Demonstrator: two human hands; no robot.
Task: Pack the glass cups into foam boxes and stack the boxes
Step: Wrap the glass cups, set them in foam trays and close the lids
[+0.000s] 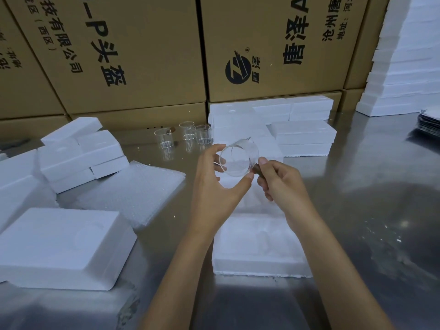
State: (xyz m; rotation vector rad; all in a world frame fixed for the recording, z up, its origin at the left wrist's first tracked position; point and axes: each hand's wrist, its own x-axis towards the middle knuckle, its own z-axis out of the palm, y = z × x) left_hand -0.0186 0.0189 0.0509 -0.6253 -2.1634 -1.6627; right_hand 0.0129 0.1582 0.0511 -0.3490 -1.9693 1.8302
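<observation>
I hold a clear glass cup on its side in the air, its mouth towards me. My left hand cups its rim from the left and below. My right hand grips its dark handle. Below my hands an open foam box lies on the steel table, its moulded hollow facing up. Three more glass cups stand upright at the back of the table.
Closed foam boxes are stacked behind the cup, at the left and in a tall pile at the right. A foam lid lies front left beside a bubble-wrap sheet. Cardboard cartons wall the back.
</observation>
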